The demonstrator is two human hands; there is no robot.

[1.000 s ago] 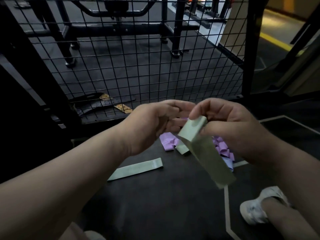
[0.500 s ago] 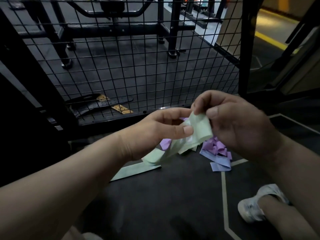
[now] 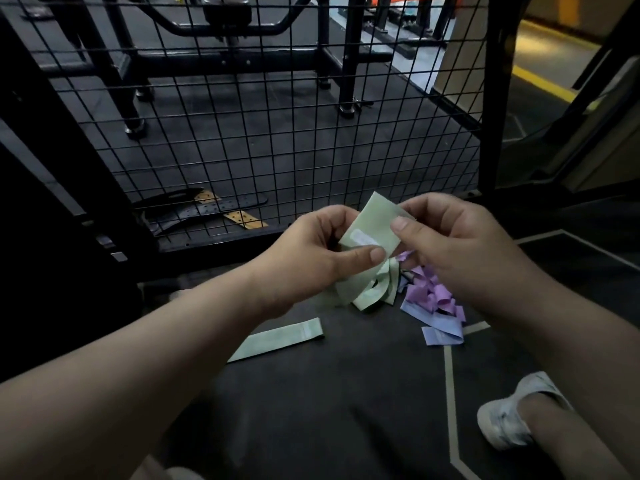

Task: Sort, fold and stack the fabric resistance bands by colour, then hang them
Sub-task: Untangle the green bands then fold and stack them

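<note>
Pinching a folded green band (image 3: 372,226), centre frame, in fingers of left hand (image 3: 311,252) and right hand (image 3: 450,247). Purple bands (image 3: 429,296) heaped below right.

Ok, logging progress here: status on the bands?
Left hand, right hand pinching folded green band. Another green band flat on floor. Purple-blue pile unsorted. Nothing blocking.

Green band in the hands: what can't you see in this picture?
- Head view: any writing on the white label of the pale green fabric band is too blurred to read.
- Head view: the right hand covers part of the purple and blue band heap, so it cannot be counted.
- Head view: the left forearm hides one end of the flat green band on the floor.
</note>
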